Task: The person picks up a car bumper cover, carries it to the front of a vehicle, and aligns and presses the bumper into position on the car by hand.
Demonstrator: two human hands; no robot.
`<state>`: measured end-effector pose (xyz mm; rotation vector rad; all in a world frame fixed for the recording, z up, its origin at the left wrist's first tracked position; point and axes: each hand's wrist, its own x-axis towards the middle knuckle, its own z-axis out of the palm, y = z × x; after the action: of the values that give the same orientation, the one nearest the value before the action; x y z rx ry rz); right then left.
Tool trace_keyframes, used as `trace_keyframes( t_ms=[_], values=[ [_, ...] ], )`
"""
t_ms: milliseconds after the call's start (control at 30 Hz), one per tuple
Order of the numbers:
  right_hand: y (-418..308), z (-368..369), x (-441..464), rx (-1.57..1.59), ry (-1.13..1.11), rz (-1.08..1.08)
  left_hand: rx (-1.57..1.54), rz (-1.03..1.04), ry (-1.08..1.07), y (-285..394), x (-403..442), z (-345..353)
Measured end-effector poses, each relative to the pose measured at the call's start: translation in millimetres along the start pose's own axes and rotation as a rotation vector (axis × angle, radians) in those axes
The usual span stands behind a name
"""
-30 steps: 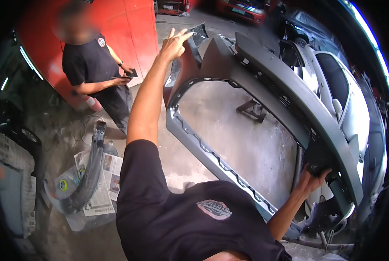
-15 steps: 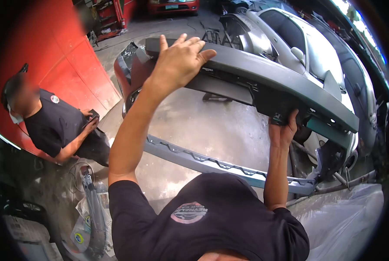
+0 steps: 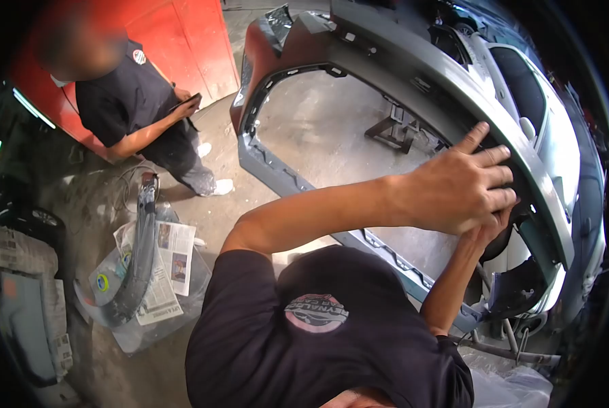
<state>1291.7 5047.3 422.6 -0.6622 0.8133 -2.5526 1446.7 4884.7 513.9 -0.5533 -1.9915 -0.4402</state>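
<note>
A grey car bumper (image 3: pixel 400 61) with a large oval opening stretches across the upper middle and right. My left hand (image 3: pixel 454 187) reaches over to its right part, fingers spread and fingertips against the dark inner side of the upper bar. Just below it, partly covered by the left hand, my right hand (image 3: pixel 488 231) grips the bumper from underneath; most of its fingers are hidden. The two hands overlap. The lower bar of the bumper passes beneath my left forearm.
A co-worker (image 3: pixel 127 95) in a dark shirt stands at left holding a phone-like device (image 3: pixel 184 102). On the floor, a curved grey part (image 3: pixel 138 251) lies on newspaper (image 3: pixel 175 255). A silver car (image 3: pixel 546 115) stands at right, and a dark stand (image 3: pixel 391 129) shows through the opening.
My left hand has left the bumper's far left top and come across to the right, beside my right hand. My view has turned, so the bumper appears higher and more tilted.
</note>
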Motion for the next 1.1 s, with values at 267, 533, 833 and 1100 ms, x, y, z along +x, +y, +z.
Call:
trace_keyframes(
  t_ms=[267,533,833,1100],
  values=[
    [-4,-9,9,0.364,0.113,-0.099,0.508,-0.607,-0.247,-110,40,-55],
    [0,9,5,0.355,0.051,-0.069,-0.001,-0.180,-0.601,-33,105,44],
    [-6,-27,6,0.357,0.038,-0.055,0.161,-0.476,-0.222,-162,12,-122],
    [-7,-15,8,0.340,0.094,-0.088,0.536,-1.033,0.030,-207,-111,-196]
  ],
)
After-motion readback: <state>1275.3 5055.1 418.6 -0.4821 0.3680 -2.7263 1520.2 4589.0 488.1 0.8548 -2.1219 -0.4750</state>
